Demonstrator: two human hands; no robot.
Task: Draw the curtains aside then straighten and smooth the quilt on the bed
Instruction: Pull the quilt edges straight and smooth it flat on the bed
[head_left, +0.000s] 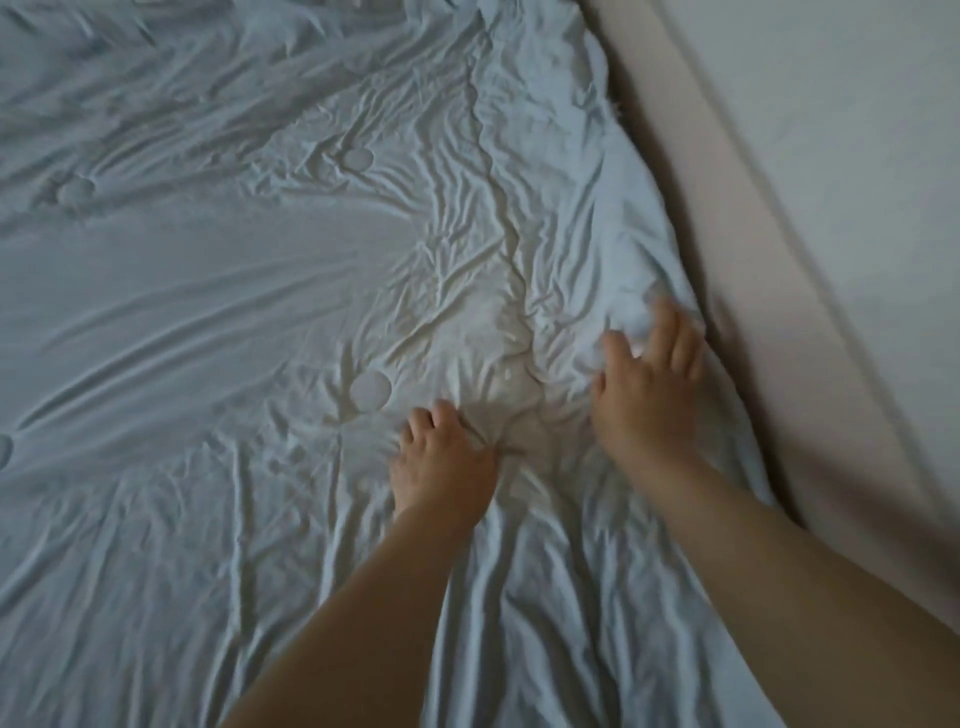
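smoothing is underway: the wrinkled pale-blue quilt (260, 322) is pressed by left hand (447, 462) and right hand (649, 400), fingers (661, 338) open, nothing gripped; creases toward 12 o'clock should be swept next.

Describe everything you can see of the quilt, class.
The quilt is pale blue-white, soft thin cloth, spread flat and filling most of the view. Round tufted dimples dot it, and a puckered seam runs along its right part. It is smooth at mid-left and heavily creased near the right edge, which meets a pale pink padded border. The left hand rests where creases gather; the right hand, fingers spread and blurred, lies on the rumpled edge.
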